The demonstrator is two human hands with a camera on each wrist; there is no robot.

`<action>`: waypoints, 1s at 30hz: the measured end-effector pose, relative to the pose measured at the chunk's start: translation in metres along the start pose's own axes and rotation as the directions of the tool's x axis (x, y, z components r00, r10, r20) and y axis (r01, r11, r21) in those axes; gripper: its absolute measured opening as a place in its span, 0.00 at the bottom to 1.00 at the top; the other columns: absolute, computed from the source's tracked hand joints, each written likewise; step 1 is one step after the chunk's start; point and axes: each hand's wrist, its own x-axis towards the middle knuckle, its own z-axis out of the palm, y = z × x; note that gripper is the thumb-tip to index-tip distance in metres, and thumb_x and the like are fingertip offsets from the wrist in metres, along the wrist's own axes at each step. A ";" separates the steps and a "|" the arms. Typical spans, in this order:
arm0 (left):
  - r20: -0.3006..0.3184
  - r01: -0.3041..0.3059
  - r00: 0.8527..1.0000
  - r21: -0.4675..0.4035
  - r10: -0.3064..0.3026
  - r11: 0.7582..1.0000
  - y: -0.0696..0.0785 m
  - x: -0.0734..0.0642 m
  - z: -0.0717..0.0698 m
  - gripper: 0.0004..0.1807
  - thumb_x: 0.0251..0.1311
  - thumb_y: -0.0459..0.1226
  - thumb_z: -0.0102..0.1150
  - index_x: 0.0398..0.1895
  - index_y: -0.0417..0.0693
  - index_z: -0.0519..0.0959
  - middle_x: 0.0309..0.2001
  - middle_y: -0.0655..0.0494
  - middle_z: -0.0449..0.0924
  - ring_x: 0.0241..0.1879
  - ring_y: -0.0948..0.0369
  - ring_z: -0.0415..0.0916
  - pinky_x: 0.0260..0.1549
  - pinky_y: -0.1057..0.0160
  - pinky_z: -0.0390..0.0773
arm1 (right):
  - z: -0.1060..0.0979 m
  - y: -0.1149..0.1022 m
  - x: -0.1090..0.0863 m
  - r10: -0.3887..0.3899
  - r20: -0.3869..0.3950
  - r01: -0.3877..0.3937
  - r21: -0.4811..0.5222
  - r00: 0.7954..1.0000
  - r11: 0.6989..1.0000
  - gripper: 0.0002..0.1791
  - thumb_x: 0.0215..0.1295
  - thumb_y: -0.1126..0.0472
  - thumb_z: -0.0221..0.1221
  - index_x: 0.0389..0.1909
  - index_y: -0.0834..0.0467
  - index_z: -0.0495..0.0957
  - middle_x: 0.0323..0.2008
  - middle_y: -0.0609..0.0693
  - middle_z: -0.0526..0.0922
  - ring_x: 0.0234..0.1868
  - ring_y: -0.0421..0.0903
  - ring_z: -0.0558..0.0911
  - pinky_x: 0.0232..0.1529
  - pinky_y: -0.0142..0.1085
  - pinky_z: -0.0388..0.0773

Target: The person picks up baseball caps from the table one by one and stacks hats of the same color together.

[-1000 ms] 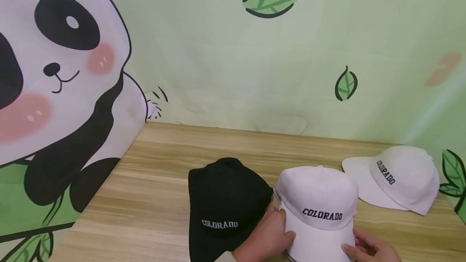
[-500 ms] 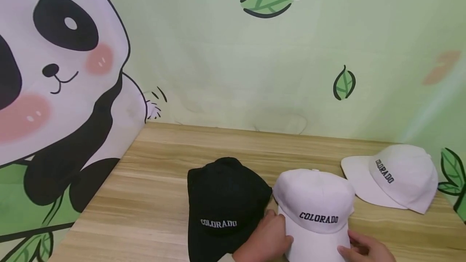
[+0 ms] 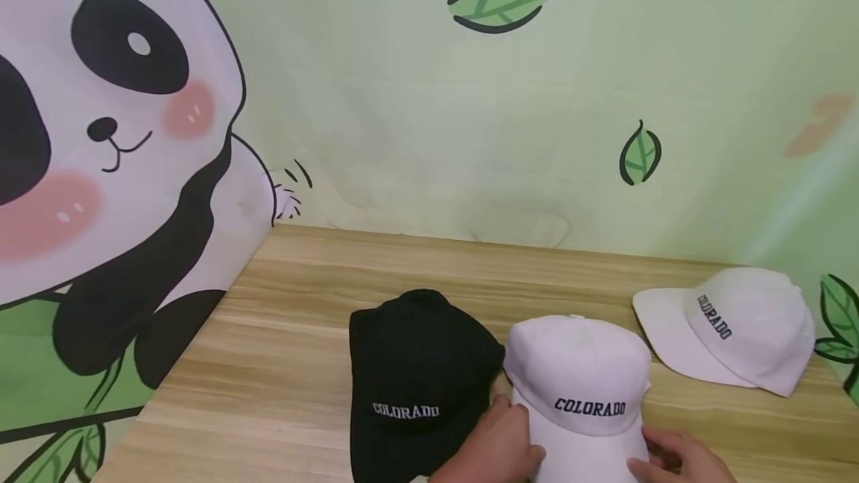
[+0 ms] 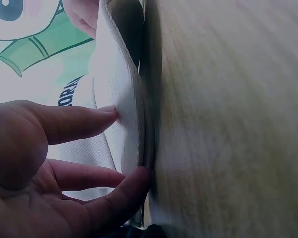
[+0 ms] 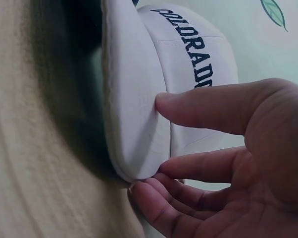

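Note:
A white cap [image 3: 580, 360] lettered COLORADO sits at the front of the wooden table with its brim towards me. My left hand [image 3: 493, 442] holds the brim's left side; in the left wrist view the thumb lies on top of the brim [image 4: 124, 99] and a fingertip is at its edge. On the other side my right hand [image 3: 684, 457] pinches the brim, thumb on its upper face and fingers at the edge, as the right wrist view shows. A black cap [image 3: 429, 349] with the same lettering lies directly left of the white one, partly covered by my left hand.
A second white cap [image 3: 745, 334] rests at the back right, its brim pointing left. Behind the wooden table [image 3: 282, 334] hangs a pale green backdrop [image 3: 403, 95] printed with leaves and a panda.
The held white cap has shifted slightly left and towards me, up close to the black cap, both hands staying on its brim. The other two caps have stayed put.

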 end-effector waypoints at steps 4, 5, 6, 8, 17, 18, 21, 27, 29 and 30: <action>-0.009 -0.002 1.000 0.030 0.002 1.000 0.001 0.000 0.000 0.14 0.57 0.43 0.65 0.31 0.38 0.78 0.34 0.50 0.71 0.32 0.60 0.66 0.36 0.63 0.71 | 0.002 0.005 0.002 -0.002 -0.006 0.002 0.022 1.000 1.000 0.52 0.49 0.38 0.69 0.65 0.71 0.66 0.47 0.55 0.79 0.42 0.44 0.79 0.44 0.42 0.80; -0.011 -0.005 1.000 0.036 0.005 0.999 0.001 0.000 0.000 0.14 0.57 0.43 0.65 0.31 0.39 0.78 0.33 0.50 0.71 0.32 0.60 0.66 0.36 0.63 0.71 | 0.002 0.005 0.003 -0.007 -0.010 0.007 0.026 1.000 1.000 0.52 0.49 0.38 0.69 0.64 0.71 0.66 0.48 0.55 0.80 0.42 0.44 0.79 0.44 0.42 0.81; -0.013 -0.006 1.000 0.038 0.006 0.999 0.001 0.000 0.000 0.14 0.57 0.43 0.65 0.31 0.39 0.78 0.33 0.50 0.71 0.32 0.60 0.67 0.35 0.63 0.71 | 0.002 0.006 0.003 -0.015 -0.015 0.015 0.027 1.000 1.000 0.51 0.49 0.38 0.69 0.64 0.71 0.66 0.48 0.55 0.80 0.42 0.44 0.80 0.44 0.42 0.81; -0.017 0.001 1.000 0.029 -0.001 1.000 0.002 0.001 0.000 0.15 0.57 0.43 0.65 0.31 0.38 0.79 0.33 0.50 0.71 0.31 0.59 0.66 0.35 0.62 0.71 | 0.003 0.006 0.002 -0.026 -0.018 0.026 0.043 1.000 0.999 0.51 0.49 0.39 0.70 0.64 0.71 0.66 0.48 0.57 0.81 0.42 0.45 0.80 0.44 0.42 0.81; 0.009 -0.018 1.000 0.011 0.018 1.000 0.002 0.001 -0.002 0.14 0.58 0.43 0.65 0.27 0.39 0.78 0.30 0.51 0.70 0.29 0.60 0.65 0.31 0.62 0.69 | 0.001 0.006 -0.001 0.023 -0.023 -0.021 0.083 0.999 0.996 0.51 0.47 0.40 0.71 0.63 0.72 0.67 0.48 0.60 0.83 0.42 0.47 0.82 0.43 0.43 0.81; 0.009 -0.029 1.000 0.019 0.029 0.999 0.002 0.000 -0.003 0.15 0.58 0.43 0.65 0.25 0.39 0.78 0.29 0.52 0.70 0.28 0.60 0.65 0.29 0.63 0.68 | 0.000 0.007 -0.002 0.023 -0.027 -0.021 0.076 0.999 0.997 0.51 0.46 0.39 0.71 0.63 0.71 0.68 0.48 0.59 0.83 0.42 0.47 0.82 0.42 0.43 0.81; -0.005 -0.070 0.997 0.069 0.071 0.995 0.003 -0.003 -0.007 0.17 0.59 0.42 0.64 0.18 0.41 0.76 0.24 0.54 0.68 0.25 0.62 0.64 0.25 0.65 0.66 | -0.005 0.006 -0.003 0.026 -0.037 -0.024 0.056 0.999 0.998 0.51 0.45 0.36 0.70 0.62 0.69 0.70 0.47 0.57 0.83 0.42 0.45 0.82 0.41 0.42 0.81; -0.077 -0.112 0.989 0.164 0.126 0.980 0.015 -0.009 -0.017 0.23 0.58 0.43 0.64 0.09 0.47 0.70 0.14 0.58 0.64 0.16 0.64 0.65 0.17 0.67 0.64 | -0.019 0.002 -0.006 -0.007 -0.043 0.007 -0.018 0.999 1.000 0.51 0.49 0.32 0.65 0.62 0.69 0.70 0.49 0.59 0.82 0.44 0.48 0.82 0.42 0.44 0.81; -0.099 -0.119 0.985 0.185 0.139 0.976 0.019 -0.011 -0.022 0.23 0.57 0.46 0.65 0.11 0.48 0.70 0.13 0.60 0.63 0.16 0.65 0.65 0.17 0.68 0.64 | -0.024 0.000 -0.008 -0.010 -0.046 0.008 -0.043 0.999 0.999 0.53 0.51 0.30 0.63 0.63 0.70 0.68 0.52 0.62 0.81 0.46 0.50 0.82 0.43 0.45 0.81; -0.113 -0.124 0.982 0.203 0.149 0.971 0.022 -0.012 -0.025 0.22 0.57 0.47 0.66 0.12 0.50 0.70 0.13 0.61 0.63 0.16 0.66 0.64 0.16 0.68 0.64 | -0.027 -0.002 -0.009 -0.010 -0.047 0.008 -0.051 0.999 0.999 0.53 0.52 0.30 0.62 0.64 0.70 0.67 0.53 0.63 0.80 0.46 0.51 0.82 0.44 0.46 0.81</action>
